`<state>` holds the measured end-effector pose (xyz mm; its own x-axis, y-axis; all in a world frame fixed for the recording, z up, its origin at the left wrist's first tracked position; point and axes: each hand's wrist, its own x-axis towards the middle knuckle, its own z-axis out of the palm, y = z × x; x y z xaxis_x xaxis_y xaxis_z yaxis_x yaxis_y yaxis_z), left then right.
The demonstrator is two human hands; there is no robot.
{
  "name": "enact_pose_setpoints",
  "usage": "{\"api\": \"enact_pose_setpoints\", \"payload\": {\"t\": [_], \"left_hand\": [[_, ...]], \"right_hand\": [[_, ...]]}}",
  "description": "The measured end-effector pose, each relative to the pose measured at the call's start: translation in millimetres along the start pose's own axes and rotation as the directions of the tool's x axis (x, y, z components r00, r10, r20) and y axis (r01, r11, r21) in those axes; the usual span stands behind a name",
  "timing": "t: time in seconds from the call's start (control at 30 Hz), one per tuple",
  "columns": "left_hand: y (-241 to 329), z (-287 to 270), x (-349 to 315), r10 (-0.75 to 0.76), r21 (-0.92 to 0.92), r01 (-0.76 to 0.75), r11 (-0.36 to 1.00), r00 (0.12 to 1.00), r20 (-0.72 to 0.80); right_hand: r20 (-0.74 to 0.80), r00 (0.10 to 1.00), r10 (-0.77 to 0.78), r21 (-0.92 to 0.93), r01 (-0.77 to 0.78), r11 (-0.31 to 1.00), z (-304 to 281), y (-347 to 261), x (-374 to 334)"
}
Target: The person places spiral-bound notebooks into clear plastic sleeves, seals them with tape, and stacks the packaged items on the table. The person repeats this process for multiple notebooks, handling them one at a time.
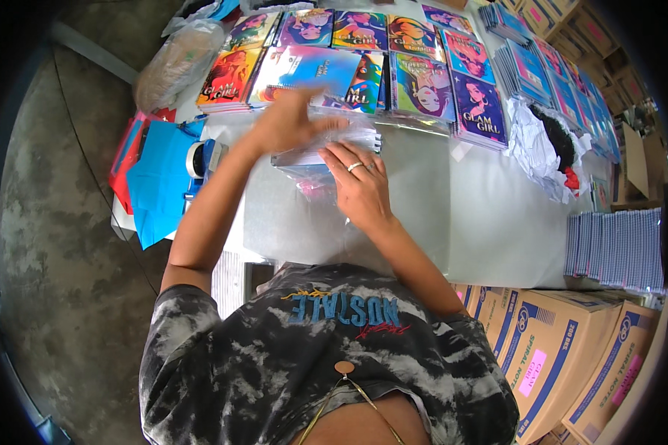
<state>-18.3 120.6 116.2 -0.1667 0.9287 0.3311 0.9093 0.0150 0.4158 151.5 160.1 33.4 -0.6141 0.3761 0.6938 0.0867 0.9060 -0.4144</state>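
Observation:
Near the middle of the table, a small stack of spiral notebooks (367, 138) sits in clear plastic, its white page edges and dark coils showing. The loose plastic wrap (309, 184) hangs toward me over something pink. My right hand (362, 185), with a ring on one finger, grips the stack's near side; its thumb is hidden. Above the stack's left part, my left hand (293, 124) has its fingers stretched out, slightly blurred, with nothing visible in them. Just beyond it lies a shiny blue-and-pink notebook (312, 70) on other notebooks.
Rows of colourful notebooks (360, 31) fill the table's far side. At left are a tape dispenser (197, 160) and a blue sheet (154, 178). Crumpled white paper (531, 144) and stacked notebooks (616, 248) occupy the right. Cardboard boxes (549, 356) stand below the table's right edge.

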Motion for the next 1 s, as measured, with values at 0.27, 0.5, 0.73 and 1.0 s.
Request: {"api": "enact_pose_setpoints", "payload": {"t": [0.27,0.5,0.73,1.0], "left_hand": [[34,57,-92,0.142,0.054,-0.131,0.99,0.927,-0.348],[-45,-15,-159,-0.532,-0.022,0.668,0.743,0.57,-0.627],[-181,-63,-250,-0.961,-0.359,0.931,-0.07,0.034,0.276],[-183,-53,-282,-0.767,-0.823,0.567,-0.025,0.517,0.379]], "right_hand": [[-0.212,0.974,0.081,0.188,-0.041,0.981,10,6,-2],[-0.191,0.981,-0.04,0.092,0.058,0.994,11,12,-9],[-0.208,0.974,-0.095,0.123,0.122,0.985,18,12,-8],[-0.209,0.97,-0.123,0.072,0.141,0.987,23,11,-9]]}}
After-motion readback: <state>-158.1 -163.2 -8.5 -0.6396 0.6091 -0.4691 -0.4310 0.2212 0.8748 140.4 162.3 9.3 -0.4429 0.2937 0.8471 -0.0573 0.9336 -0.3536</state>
